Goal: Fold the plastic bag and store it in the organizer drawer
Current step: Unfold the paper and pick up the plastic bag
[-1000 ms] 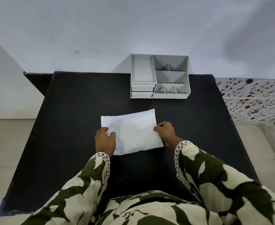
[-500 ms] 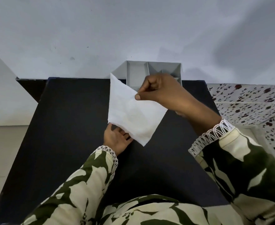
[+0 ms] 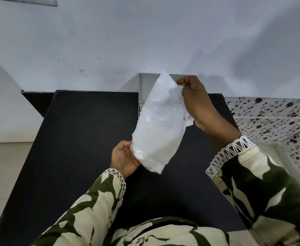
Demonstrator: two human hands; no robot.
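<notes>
Black desk (image 3: 78,148) spans scene. Plastic bag (image 3: 159,125) lifted clear above it, stretched between hands — organizer (image 3: 143,89) at far edge, mostly hidden behind bag. Right hand (image 3: 197,102) pinches far top corner; left hand (image 3: 124,158) grips near lower edge.

Black table (image 3: 85,139) under both grips. Pale wall (image 3: 145,36) behind them. Flower-print tiles (image 3: 273,118) right of right grip. Beige floor (image 3: 5,167) left of left grip. Grey frame (image 3: 30,0) top-left on wall.
</notes>
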